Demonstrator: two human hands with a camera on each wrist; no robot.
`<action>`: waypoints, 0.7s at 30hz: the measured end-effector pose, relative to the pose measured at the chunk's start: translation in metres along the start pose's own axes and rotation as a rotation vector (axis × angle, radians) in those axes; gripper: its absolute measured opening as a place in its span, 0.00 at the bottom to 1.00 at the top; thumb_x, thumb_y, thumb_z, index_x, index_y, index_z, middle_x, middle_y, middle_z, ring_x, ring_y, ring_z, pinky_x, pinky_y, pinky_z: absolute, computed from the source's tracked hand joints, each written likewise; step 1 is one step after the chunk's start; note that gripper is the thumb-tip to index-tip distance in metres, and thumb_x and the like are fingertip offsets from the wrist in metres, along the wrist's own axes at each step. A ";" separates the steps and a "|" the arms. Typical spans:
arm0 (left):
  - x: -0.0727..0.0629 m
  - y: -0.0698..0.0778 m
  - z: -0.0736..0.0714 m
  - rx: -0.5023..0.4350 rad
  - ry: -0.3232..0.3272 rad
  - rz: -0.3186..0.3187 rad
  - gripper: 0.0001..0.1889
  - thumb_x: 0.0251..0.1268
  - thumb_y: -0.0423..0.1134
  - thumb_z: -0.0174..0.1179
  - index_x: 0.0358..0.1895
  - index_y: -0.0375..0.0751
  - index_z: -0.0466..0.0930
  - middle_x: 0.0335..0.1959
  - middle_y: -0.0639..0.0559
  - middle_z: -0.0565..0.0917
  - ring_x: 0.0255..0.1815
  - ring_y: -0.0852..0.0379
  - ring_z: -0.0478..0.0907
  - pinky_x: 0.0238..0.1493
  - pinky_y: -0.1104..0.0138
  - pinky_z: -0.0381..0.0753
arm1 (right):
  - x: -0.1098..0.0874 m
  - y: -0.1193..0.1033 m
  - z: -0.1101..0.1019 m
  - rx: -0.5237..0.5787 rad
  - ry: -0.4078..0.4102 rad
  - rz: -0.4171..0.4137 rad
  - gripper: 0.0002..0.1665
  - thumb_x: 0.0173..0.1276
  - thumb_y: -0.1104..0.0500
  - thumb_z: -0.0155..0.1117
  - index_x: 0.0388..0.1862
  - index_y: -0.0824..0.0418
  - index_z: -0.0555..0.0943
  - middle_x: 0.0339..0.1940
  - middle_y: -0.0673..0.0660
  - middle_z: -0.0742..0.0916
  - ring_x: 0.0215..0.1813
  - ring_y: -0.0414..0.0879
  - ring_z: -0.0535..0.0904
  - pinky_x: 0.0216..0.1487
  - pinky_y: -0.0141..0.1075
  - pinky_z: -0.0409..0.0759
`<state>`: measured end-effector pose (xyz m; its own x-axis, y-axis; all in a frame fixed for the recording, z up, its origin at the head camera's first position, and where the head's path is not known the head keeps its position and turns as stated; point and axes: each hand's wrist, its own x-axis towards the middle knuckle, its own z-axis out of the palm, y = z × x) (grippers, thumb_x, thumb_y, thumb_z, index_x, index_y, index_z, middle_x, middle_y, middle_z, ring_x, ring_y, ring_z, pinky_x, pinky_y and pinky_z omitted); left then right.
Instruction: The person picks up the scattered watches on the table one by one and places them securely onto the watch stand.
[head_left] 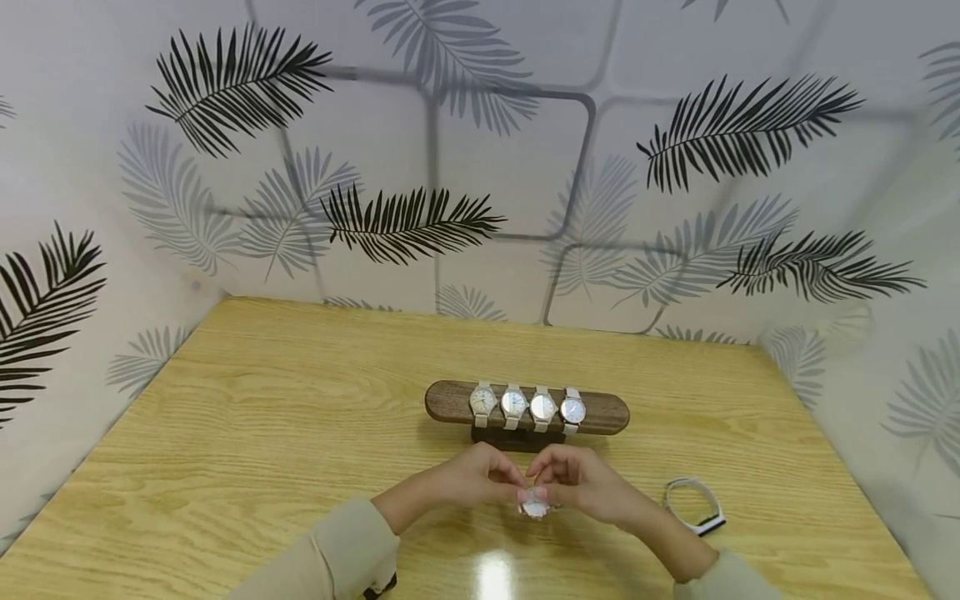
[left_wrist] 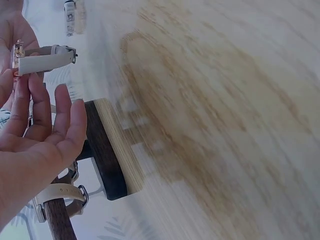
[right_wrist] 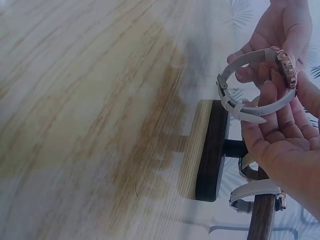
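Observation:
A wristwatch (head_left: pixel 534 505) with a white strap is held just in front of the display stand, its round face turned up. My left hand (head_left: pixel 480 475) pinches the left side of its case, and my right hand (head_left: pixel 583 483) pinches the right side. In the right wrist view the white strap (right_wrist: pixel 267 107) forms a buckled loop below the rose-gold case (right_wrist: pixel 285 67). The left wrist view shows the strap (left_wrist: pixel 45 62) edge-on, with the fingers of my left hand (left_wrist: pixel 45 130) beneath it.
Behind my hands stands a dark wooden watch stand (head_left: pixel 450 402), carrying several light-strapped watches in a row. To the right, a white band (head_left: pixel 708 521) with a dark section lies on the wooden table (head_left: pixel 300 400). A black object (head_left: pixel 381 587) shows beside my left sleeve. Leaf-patterned walls enclose the table.

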<state>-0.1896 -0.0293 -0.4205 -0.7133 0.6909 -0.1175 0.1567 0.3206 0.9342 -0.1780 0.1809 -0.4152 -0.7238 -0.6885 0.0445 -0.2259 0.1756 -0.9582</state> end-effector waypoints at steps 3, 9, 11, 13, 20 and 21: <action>-0.001 0.000 0.000 -0.021 0.000 -0.014 0.09 0.59 0.33 0.61 0.37 0.29 0.82 0.34 0.39 0.85 0.33 0.65 0.78 0.38 0.77 0.77 | 0.001 0.002 -0.001 0.006 -0.005 -0.015 0.15 0.64 0.66 0.59 0.43 0.78 0.72 0.29 0.66 0.82 0.31 0.32 0.77 0.33 0.26 0.79; -0.002 0.000 0.002 -0.057 0.008 -0.045 0.09 0.58 0.32 0.62 0.38 0.29 0.82 0.36 0.40 0.85 0.35 0.63 0.78 0.42 0.75 0.78 | 0.001 0.006 -0.002 0.022 -0.003 -0.005 0.15 0.65 0.65 0.58 0.44 0.78 0.72 0.30 0.46 0.82 0.31 0.32 0.77 0.32 0.25 0.78; -0.003 0.000 0.003 -0.066 0.013 -0.051 0.09 0.58 0.32 0.62 0.38 0.29 0.82 0.36 0.40 0.85 0.35 0.63 0.79 0.42 0.74 0.78 | 0.001 0.007 -0.001 0.019 0.005 -0.007 0.15 0.65 0.66 0.58 0.43 0.78 0.72 0.30 0.47 0.81 0.31 0.32 0.77 0.32 0.25 0.77; -0.003 -0.001 0.004 -0.073 0.023 -0.056 0.09 0.58 0.32 0.62 0.38 0.29 0.82 0.36 0.40 0.85 0.35 0.61 0.80 0.43 0.73 0.79 | 0.001 0.008 0.000 0.008 0.021 -0.019 0.15 0.64 0.66 0.58 0.43 0.79 0.72 0.30 0.53 0.82 0.32 0.32 0.77 0.33 0.26 0.78; -0.009 -0.008 0.003 -0.109 0.116 -0.066 0.10 0.59 0.34 0.61 0.39 0.29 0.81 0.36 0.42 0.85 0.34 0.62 0.78 0.39 0.71 0.79 | 0.000 0.002 0.000 -0.203 0.298 -0.150 0.09 0.62 0.68 0.61 0.40 0.72 0.77 0.34 0.66 0.83 0.37 0.31 0.78 0.39 0.30 0.81; -0.010 -0.010 0.002 -0.114 0.145 -0.072 0.10 0.59 0.34 0.61 0.39 0.29 0.81 0.35 0.44 0.84 0.34 0.62 0.77 0.39 0.71 0.79 | -0.001 0.001 -0.001 -0.245 0.362 -0.180 0.08 0.61 0.69 0.62 0.39 0.71 0.78 0.34 0.65 0.84 0.37 0.31 0.78 0.39 0.29 0.81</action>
<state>-0.1826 -0.0383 -0.4297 -0.8119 0.5659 -0.1434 0.0289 0.2843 0.9583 -0.1778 0.1820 -0.4157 -0.8301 -0.4410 0.3413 -0.4844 0.2671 -0.8330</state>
